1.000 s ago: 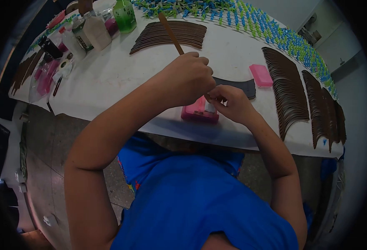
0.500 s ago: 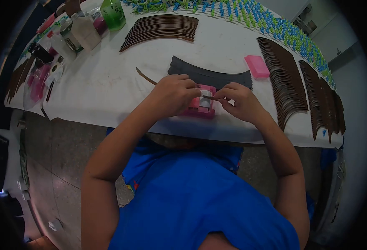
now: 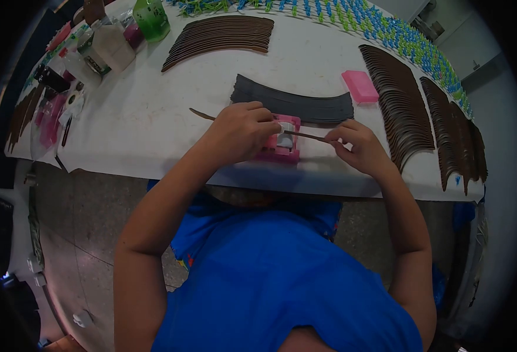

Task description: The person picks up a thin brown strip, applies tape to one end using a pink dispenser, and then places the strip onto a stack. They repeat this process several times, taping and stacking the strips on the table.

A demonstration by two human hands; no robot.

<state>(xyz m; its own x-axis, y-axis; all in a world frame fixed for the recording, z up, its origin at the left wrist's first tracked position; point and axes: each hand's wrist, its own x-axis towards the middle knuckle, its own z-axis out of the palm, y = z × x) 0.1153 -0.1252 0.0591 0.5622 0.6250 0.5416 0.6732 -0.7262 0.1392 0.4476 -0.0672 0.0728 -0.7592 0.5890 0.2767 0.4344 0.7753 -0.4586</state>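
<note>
A thin, curved dark brown strip (image 3: pixel 308 136) runs between my hands above the table. My left hand (image 3: pixel 244 132) is closed around its middle, and one tip sticks out to the left beyond the knuckles. The other end is pinched between the thumb and fingers of my right hand (image 3: pixel 358 144). Below the strip sits a pink holder (image 3: pixel 292 154) with a whitish piece (image 3: pixel 284 138) in it, partly covered by my left hand. Just behind lies a row of curved black strips (image 3: pixel 291 102).
Rows of brown curved strips lie at the back (image 3: pixel 220 38) and right (image 3: pixel 398 100). A pink block (image 3: pixel 360 87) rests near the right row. Bottles (image 3: pixel 112 44) and a green container (image 3: pixel 151 20) crowd the back left. Blue-green plastic pieces (image 3: pixel 382 35) line the far edge.
My right hand has moved right along the strip, away from my left hand. A longer stretch of strip now shows between them. The view has shifted slightly.
</note>
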